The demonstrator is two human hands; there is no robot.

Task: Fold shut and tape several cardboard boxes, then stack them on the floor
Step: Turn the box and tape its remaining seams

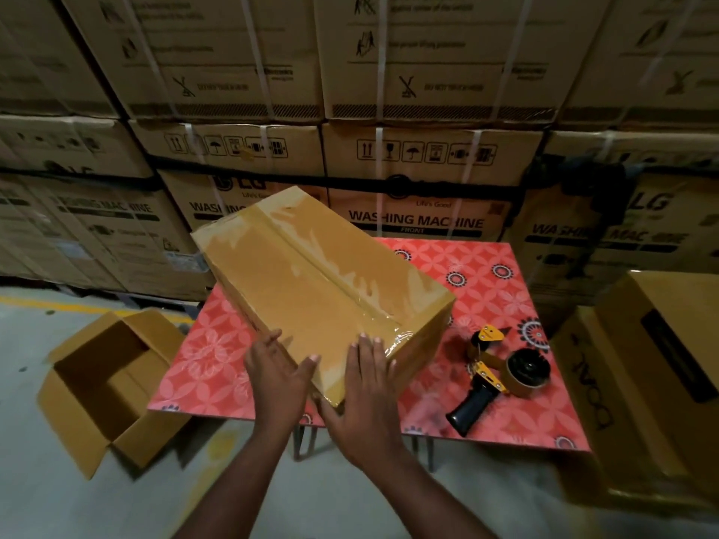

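Taped box (311, 289): closed, on the left half of the desk (502, 293), turned askew so one corner points toward the person; whether it lies flat or is tipped up I cannot tell.
Tape (334, 278): a glossy clear strip along the top seam, wrinkled, running over the near edge.
Left hand (278, 379): wide, fingers straight and together, pressed against the box's near-left side by the corner.
Right hand (367, 387): wide, straight fingers lying flat on the top of the box just beside the end of the tape, thumb down by the near corner.
Tape dispenser (492, 377): yellow and black with a dark handle and a loaded roll, lying on the desk right of the box, apart from both hands.
Desk surface: red cover with a pale flower pattern and dark round motifs.
Open box (105, 387): on the floor (58, 499) left of the desk, flaps up.
Second carton (653, 367): closed, just right of the desk.
Background: strapped washing machine cartons (420, 180) stacked like a wall behind the desk.
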